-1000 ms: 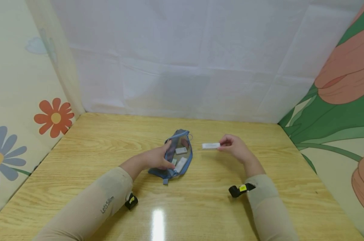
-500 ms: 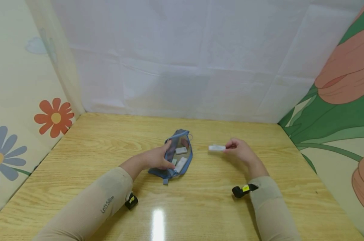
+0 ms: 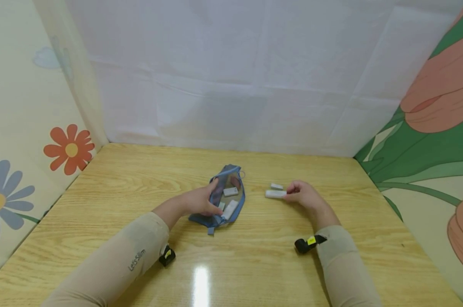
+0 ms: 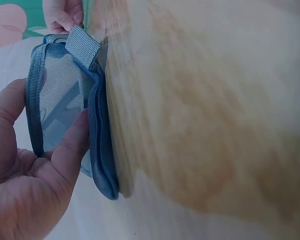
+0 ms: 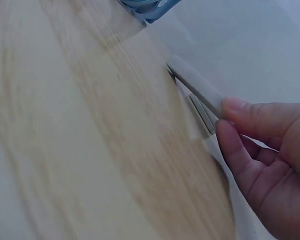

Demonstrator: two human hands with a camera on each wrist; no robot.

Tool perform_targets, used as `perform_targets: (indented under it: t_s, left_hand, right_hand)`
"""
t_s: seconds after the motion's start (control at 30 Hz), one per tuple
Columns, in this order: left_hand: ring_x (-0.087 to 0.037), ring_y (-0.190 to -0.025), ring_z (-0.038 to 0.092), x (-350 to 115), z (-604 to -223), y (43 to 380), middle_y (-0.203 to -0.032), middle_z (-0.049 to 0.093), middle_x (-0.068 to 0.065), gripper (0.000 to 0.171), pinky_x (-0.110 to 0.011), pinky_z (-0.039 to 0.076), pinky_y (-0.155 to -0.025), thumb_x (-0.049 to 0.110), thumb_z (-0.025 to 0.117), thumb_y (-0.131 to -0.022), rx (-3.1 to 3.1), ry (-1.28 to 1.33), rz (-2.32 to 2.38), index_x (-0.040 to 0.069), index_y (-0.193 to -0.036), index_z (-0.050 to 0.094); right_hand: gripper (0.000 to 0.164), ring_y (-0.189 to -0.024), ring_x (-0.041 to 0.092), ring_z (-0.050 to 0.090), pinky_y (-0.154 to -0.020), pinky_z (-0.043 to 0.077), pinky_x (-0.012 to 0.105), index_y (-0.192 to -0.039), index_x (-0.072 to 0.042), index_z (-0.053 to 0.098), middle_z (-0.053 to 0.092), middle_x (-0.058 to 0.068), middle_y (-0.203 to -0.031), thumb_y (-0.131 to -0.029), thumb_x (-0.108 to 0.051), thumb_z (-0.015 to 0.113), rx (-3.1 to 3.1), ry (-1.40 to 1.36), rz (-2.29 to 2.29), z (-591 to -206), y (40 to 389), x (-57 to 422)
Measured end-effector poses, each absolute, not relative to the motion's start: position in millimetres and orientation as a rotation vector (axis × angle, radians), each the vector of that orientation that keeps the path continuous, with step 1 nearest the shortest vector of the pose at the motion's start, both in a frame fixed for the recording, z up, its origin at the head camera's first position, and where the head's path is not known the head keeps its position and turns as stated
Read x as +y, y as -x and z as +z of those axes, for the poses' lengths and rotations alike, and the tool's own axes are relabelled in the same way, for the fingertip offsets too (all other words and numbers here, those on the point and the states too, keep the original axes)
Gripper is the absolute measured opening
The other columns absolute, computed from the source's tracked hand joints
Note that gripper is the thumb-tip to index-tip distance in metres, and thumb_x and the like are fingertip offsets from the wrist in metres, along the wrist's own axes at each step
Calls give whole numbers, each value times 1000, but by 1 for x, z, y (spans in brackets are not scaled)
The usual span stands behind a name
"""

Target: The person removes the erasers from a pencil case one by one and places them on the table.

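Note:
My left hand (image 3: 198,201) grips the near-left side of a blue mesh zip pouch (image 3: 216,221), which lies open on the table. Several white flat pieces, one a pale bar (image 3: 230,209), show inside the pouch. In the left wrist view the thumb and fingers span the pouch's blue-edged mesh (image 4: 60,95). Right of the pouch, my right hand (image 3: 302,194) pinches the end of a white flat bar (image 3: 275,194) between thumb and fingertip. A shorter white piece (image 3: 277,186) sits just behind that bar. The right wrist view shows the held bar (image 5: 195,82) tilted above the shorter piece (image 5: 202,114).
The wooden table (image 3: 239,264) carries a bright light reflection at the front. A white cloth (image 3: 231,85) hangs behind it. Flower-patterned panels (image 3: 68,149) stand on both sides. Black camera straps (image 3: 167,256) are on both wrists.
My right hand has moved right and slightly nearer with the white bar. The shorter white piece now shows apart behind it. The left hand and the pouch stay in place.

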State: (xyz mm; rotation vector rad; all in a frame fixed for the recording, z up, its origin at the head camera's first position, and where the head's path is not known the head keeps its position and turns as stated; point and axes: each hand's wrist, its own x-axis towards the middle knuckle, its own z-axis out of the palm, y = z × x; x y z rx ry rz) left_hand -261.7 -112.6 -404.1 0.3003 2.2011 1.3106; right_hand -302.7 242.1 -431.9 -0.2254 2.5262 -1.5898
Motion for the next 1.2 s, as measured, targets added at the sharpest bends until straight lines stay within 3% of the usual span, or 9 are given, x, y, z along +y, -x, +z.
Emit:
perform_targets:
  t_s: [0.23,0.57,1.2]
  left_hand:
    - [-18,-86,60,-112,-403,262,-149,16,-16,113,-29,52,-73,15,76,-74,2185,-297,1317,18,-147,-11]
    - [-19,-89,60,-112,-403,262,-152,11,-11,114,-29,52,-74,12,76,-75,2164,-284,1335,19,-146,-12]
    - [-19,-94,58,-113,-406,262,-151,11,-16,113,-29,52,-74,15,76,-75,2201,-328,1312,15,-146,-12]
  right_hand:
    - [24,-76,15,51,-72,41,26,-88,7,58,58,1,-79,-73,-3,73,2586,219,-1526,-435,304,245]
    - [26,-79,16,52,-75,42,27,-93,4,63,62,9,-88,-74,-9,75,2652,217,-1433,-435,303,245]
    - [23,-80,18,55,-74,45,29,-96,3,64,64,11,-88,-77,-7,71,2760,221,-1288,-426,298,236]
